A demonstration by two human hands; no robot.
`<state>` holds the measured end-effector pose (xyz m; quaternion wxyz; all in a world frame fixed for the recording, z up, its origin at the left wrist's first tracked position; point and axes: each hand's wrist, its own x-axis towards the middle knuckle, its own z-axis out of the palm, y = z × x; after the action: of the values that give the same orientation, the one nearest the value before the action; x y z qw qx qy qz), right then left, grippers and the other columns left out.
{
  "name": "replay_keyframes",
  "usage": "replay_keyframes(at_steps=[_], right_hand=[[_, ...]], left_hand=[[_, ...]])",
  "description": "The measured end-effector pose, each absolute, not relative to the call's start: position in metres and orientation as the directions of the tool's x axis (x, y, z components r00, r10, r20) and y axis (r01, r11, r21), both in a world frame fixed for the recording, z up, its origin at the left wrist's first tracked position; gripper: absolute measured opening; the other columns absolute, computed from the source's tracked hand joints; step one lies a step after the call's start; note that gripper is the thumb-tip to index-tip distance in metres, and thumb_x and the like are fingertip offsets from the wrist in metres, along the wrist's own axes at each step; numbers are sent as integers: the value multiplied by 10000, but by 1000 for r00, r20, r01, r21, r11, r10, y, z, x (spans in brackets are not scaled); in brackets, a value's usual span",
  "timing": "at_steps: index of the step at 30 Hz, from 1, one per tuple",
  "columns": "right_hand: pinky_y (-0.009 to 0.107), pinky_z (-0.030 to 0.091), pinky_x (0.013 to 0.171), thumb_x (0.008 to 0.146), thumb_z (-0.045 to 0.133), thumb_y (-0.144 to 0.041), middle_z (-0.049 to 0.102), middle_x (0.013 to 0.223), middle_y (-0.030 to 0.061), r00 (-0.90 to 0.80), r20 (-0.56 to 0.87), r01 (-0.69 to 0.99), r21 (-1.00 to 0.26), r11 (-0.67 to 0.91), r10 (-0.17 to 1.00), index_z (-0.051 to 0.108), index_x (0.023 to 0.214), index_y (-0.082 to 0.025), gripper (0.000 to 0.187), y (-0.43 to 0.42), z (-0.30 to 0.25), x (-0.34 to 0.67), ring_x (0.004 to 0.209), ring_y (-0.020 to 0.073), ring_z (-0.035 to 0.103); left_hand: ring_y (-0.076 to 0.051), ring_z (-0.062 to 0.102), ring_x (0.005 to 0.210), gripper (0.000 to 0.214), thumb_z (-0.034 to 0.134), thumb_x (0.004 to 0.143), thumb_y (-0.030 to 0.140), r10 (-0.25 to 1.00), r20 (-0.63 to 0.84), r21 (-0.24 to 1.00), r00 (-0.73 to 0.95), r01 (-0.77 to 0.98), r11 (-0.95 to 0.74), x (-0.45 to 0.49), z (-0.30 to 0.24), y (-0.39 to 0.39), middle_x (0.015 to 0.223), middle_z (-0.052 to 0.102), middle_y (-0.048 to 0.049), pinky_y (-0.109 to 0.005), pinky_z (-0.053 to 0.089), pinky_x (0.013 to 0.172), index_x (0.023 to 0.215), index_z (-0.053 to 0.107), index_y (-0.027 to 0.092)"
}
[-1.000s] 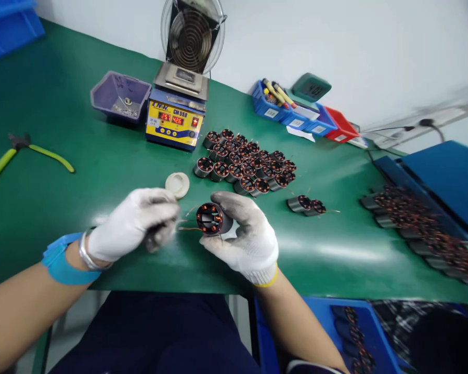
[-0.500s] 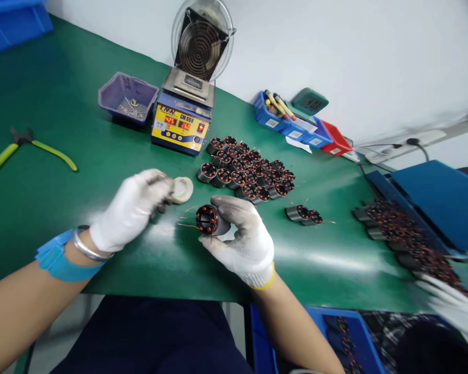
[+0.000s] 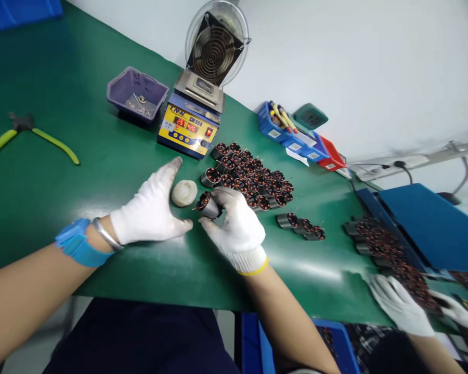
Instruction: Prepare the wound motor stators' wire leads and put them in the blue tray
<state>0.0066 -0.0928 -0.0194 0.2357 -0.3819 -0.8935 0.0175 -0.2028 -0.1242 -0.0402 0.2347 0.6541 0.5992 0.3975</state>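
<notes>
In my gloved right hand [image 3: 236, 223] is a motor stator [image 3: 209, 206], a dark metal cylinder lying on its side with copper windings at the end facing left. My thumb and fingers close around its right end. My gloved left hand [image 3: 152, 208] is open, thumb and fingers spread toward the stator without touching it. Between the two hands a round, whitish, dish-like piece [image 3: 184, 192] lies on the table. Just beyond my right hand stands a cluster of several similar stators [image 3: 253, 179]. Three more stators [image 3: 301, 226] sit in a short row to the right.
A yellow-fronted CM558 heating unit [image 3: 189, 130] stands behind, with a fan [image 3: 214, 54] above it. Left of it are a purple tray [image 3: 117, 93] and green-handled cutters [image 3: 56, 145]. Small bins [image 3: 273, 132] line the wall. A co-worker's gloved hands [image 3: 401, 304] are by more stators at right.
My left hand has opened from its closed grip beside the whitish piece. The stator in my right hand has turned and moved up slightly. The short row has grown from two stators to three.
</notes>
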Motion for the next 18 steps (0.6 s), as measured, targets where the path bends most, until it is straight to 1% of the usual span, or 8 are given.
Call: replay_keyframes(at_steps=[1, 2, 5, 7, 11, 14, 16, 18], right_hand=[[398, 585, 888, 770, 676, -189, 656, 1200, 128, -613, 377, 686, -183, 705, 694, 567, 1179, -199, 423, -91, -20, 5, 1074, 275, 664], [401, 585, 877, 768, 678, -186, 655, 1200, 131, -627, 347, 693, -161, 703, 698, 576, 1177, -190, 421, -91, -20, 4, 1062, 280, 666], [400, 586, 831, 773, 685, -211, 659, 1197, 119, -643, 258, 710, -152, 687, 721, 598, 1175, -188, 412, -92, -17, 1, 1013, 282, 676], [387, 581, 809, 784, 685, -251, 668, 1179, 98, -630, 201, 728, -182, 660, 750, 609, 1177, -201, 403, -93, -12, -1, 982, 272, 680], [357, 558, 781, 788, 689, -308, 677, 1184, 79, -615, 120, 755, -195, 626, 779, 624, 1206, -210, 434, -87, 1, -7, 952, 260, 682], [319, 518, 667, 783, 690, -327, 679, 1203, 56, -613, 48, 778, -136, 614, 788, 634, 1221, -247, 448, -81, 10, -12, 911, 251, 684], [296, 460, 575, 784, 689, -342, 682, 1193, 37, -607, 4, 791, -91, 605, 795, 638, 1222, -280, 445, -79, 17, -16, 882, 245, 683], [284, 411, 531, 789, 691, -350, 685, 1176, 32, -610, -24, 792, -58, 608, 792, 642, 1219, -295, 437, -78, 23, -20, 877, 242, 681]], left_hand=[[-403, 429, 1402, 1114, 762, 583, 356, 974, 228, 727, -3, 666, -168, -199, -48, -122, 1548, 372, -290, -527, 397, 1144, 1509, 263, -13], [-398, 459, 1380, 1090, 767, 600, 336, 977, 212, 682, 0, 716, -148, -196, -55, -120, 1523, 416, -281, -520, 405, 1138, 1510, 271, -5], [-336, 609, 1220, 849, 699, 710, 269, 985, 172, 599, -14, 796, -93, -190, -64, -114, 1365, 606, -193, -464, 490, 1037, 1475, 385, 79], [-314, 644, 1155, 704, 645, 762, 252, 987, 158, 565, 6, 819, -96, -190, -62, -112, 1286, 663, -146, -444, 507, 993, 1432, 465, 128], [-313, 658, 1110, 625, 618, 791, 281, 988, 150, 529, 37, 841, -112, -190, -56, -113, 1217, 692, -138, -435, 509, 959, 1393, 519, 141], [-316, 658, 1096, 633, 627, 797, 298, 991, 129, 511, 29, 855, -92, -190, -54, -113, 1197, 695, -147, -427, 510, 940, 1397, 515, 135], [-320, 658, 1089, 628, 627, 803, 299, 991, 127, 507, 33, 857, -93, -189, -54, -113, 1198, 694, -147, -430, 510, 932, 1398, 516, 131], [-326, 657, 1084, 619, 622, 813, 300, 991, 124, 506, 43, 857, -100, -189, -54, -113, 1198, 694, -143, -437, 510, 926, 1399, 517, 129]])
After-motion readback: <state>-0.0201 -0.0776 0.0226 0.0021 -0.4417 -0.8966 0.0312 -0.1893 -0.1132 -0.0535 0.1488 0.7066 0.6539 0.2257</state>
